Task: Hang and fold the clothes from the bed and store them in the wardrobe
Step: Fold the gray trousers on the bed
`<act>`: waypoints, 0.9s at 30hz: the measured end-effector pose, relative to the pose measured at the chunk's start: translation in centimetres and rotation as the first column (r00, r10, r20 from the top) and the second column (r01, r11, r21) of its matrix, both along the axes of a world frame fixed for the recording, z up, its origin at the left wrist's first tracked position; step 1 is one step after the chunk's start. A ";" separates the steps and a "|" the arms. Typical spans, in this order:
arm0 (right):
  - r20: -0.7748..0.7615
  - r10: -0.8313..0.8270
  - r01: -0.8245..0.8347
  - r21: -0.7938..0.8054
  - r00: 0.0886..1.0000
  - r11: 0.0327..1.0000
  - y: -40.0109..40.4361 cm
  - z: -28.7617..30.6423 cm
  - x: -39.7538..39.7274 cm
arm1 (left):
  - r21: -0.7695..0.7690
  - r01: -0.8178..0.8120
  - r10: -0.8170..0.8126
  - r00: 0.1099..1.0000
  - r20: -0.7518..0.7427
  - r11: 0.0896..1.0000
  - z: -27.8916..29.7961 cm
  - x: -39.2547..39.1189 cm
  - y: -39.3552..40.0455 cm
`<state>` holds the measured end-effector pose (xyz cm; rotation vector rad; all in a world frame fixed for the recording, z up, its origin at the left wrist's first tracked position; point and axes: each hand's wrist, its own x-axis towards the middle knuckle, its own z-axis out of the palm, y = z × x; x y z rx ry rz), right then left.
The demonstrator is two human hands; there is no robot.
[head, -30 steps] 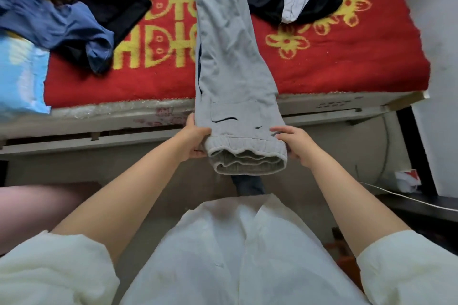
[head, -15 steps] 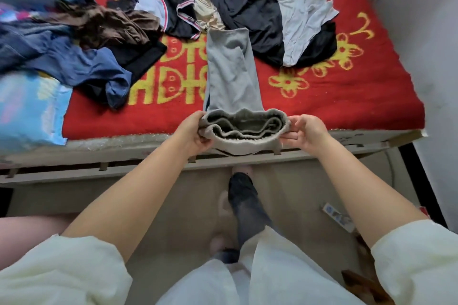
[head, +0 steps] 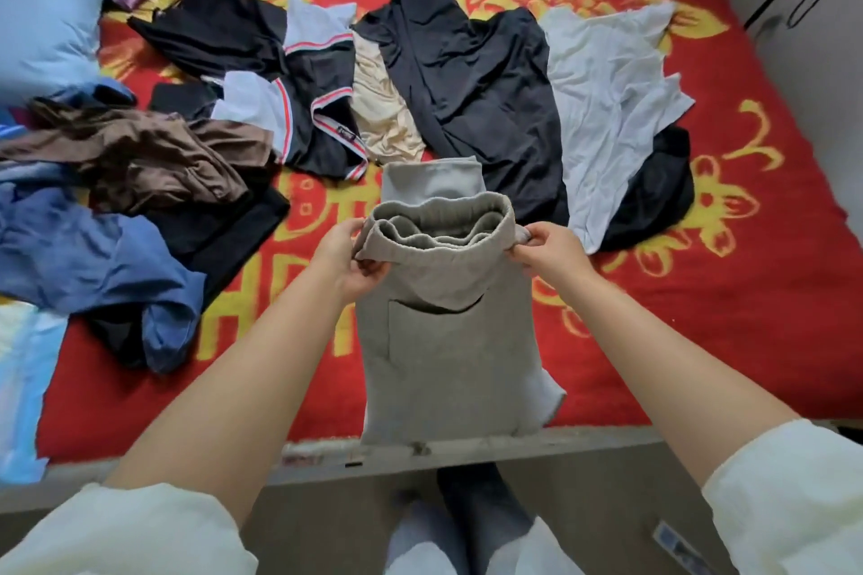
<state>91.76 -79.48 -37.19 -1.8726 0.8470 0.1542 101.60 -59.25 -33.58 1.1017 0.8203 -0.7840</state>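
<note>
The grey trousers point(head: 448, 350) lay lengthwise at the centre of the frame on the red blanket point(head: 747, 341), their lower end at the bed's near edge. The left hand point(head: 348, 254) and the right hand point(head: 546, 247) each pinched a corner of the elastic waistband, lifted and doubled over toward the legs. To fold well, both corners should travel level and land square on the leg ends, then be smoothed flat. A black garment point(head: 476, 75) and a pale shirt point(head: 611, 98) lay unfolded just beyond.

Red blanket point(head: 770, 303) (yellow flowers) – pale wall point(head: 794, 14) right, brownish floor point(head: 327, 523).
</note>
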 end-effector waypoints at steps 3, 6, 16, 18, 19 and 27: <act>0.019 -0.038 0.038 0.024 0.999 0.999 -2.2 -2.5 5.9 | -0.046 -0.015 0.015 1.000 -0.002 0.999 -1.6 5.9 -2.6; -0.024 -0.059 0.063 0.214 0.998 0.975 -4.0 -5.6 10.4 | -0.008 0.045 -0.043 0.988 0.150 0.999 -5.6 11.1 -4.8; -0.322 0.089 -0.160 -0.200 0.942 0.967 -0.8 -15.6 2.9 | 0.745 0.407 -0.705 0.699 0.118 0.528 -21.4 1.3 0.5; -0.421 0.063 -0.124 -0.121 0.905 0.985 0.3 -16.2 -0.3 | 0.695 0.494 -0.708 0.705 0.031 0.522 -21.8 -1.3 2.3; -0.480 0.012 -0.057 -0.080 0.877 0.995 1.0 -16.5 -1.9 | 0.641 0.538 -0.687 0.726 -0.022 0.548 -22.1 -2.5 3.3; -0.591 -0.450 0.660 0.196 0.670 0.726 4.0 -16.8 -9.5 | 0.276 0.719 -0.662 0.695 -0.281 0.638 -21.8 -6.8 8.1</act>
